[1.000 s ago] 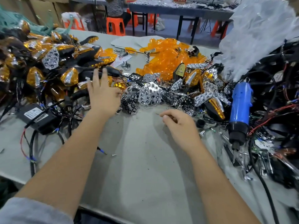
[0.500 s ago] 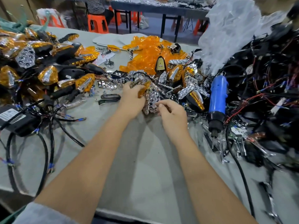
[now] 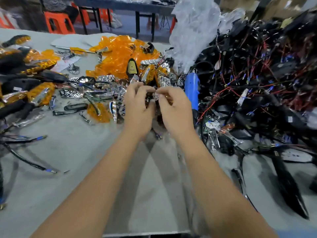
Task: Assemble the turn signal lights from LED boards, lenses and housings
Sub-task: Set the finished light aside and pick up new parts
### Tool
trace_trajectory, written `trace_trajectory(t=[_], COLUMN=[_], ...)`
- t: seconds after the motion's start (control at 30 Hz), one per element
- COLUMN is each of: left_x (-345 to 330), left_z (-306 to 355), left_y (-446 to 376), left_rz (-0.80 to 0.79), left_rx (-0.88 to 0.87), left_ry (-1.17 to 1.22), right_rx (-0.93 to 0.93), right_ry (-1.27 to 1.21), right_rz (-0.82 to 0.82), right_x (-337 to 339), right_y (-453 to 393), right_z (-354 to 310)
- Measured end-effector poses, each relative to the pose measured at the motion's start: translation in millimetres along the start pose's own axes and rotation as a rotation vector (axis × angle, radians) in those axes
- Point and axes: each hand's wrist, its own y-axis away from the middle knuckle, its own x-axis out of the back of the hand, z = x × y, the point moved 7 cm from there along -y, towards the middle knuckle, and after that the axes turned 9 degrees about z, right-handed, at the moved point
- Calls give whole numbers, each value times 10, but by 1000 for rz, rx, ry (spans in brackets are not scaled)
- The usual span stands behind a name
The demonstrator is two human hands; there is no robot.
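My left hand (image 3: 138,107) and my right hand (image 3: 173,109) meet at the table's middle, fingers curled round a dark housing with a chrome reflector piece (image 3: 155,97) held between them. Much of that part is hidden by my fingers. Just behind lies a heap of chrome reflectors (image 3: 106,83) and a pile of orange lenses (image 3: 120,54). A black housing with a pale insert (image 3: 132,68) stands upright at the pile's edge. Finished amber lights (image 3: 39,95) lie to the left.
A blue electric screwdriver (image 3: 193,90) lies right of my hands. A big tangle of black housings with red and black wires (image 3: 257,83) fills the right side. Clear plastic bags (image 3: 193,30) rise behind. Loose cables (image 3: 25,140) cross the grey table (image 3: 85,169) on the left.
My left hand left the left-side pile and came to the middle. Both hands closed together on a part and lifted it off the heap. The camera swung to the right.
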Motion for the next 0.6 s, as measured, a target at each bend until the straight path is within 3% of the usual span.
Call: trace_trajectory(t=[0.17,0.37,0.47,0.6], left_x=[-421,-303,-343,-348], left_z=[-2,-284,-306,-293], left_y=[205,209,264,283], left_rz=[-176,-82,-138,-162], left_rx=[71,375,386,382], left_ry=[34,248,219,208], right_rx=[-80,-431,-537,-423], right_ry=[363,579,658,787], right_rz=[153,460,434,362], right_x=[687,1383,1392,1335], right_y=[-307,-302,-272,-335], right_z=[303,860,1035,1081])
